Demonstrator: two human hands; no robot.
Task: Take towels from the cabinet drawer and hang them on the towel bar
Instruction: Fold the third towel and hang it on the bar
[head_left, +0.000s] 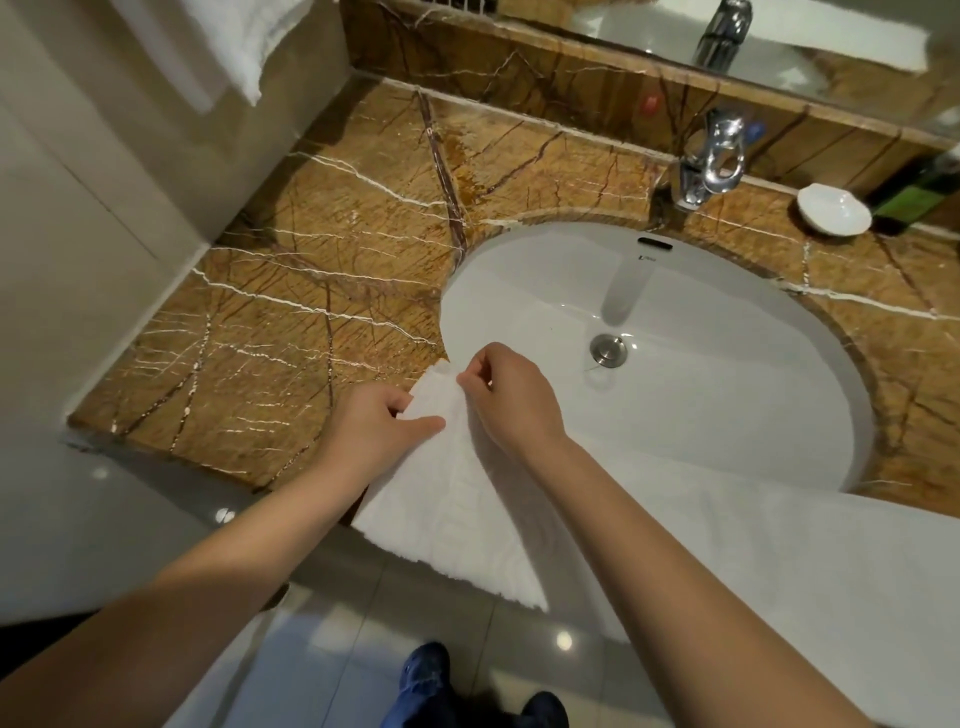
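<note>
Both forearms seen bare, uncovered from lower frame edge to wrists. Left hand (374, 431) and right hand (511, 402) shown bare. Dark blue shoes worn. Left shoe (423, 673): rounded toe, brighter blue upper, faint sheen noted. Right shoe (543, 709): darker, only toe seen, rest cut by bottom frame edge. Blue cloth glimpsed beside left shoe; kind cannot be told.

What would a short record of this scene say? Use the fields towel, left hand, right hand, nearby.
towel: white, draped over the front edge of the counter, by the sink
left hand: grips the towel near its top corner
right hand: fingers pinch that corner
nearby: faucet, white dish
</note>
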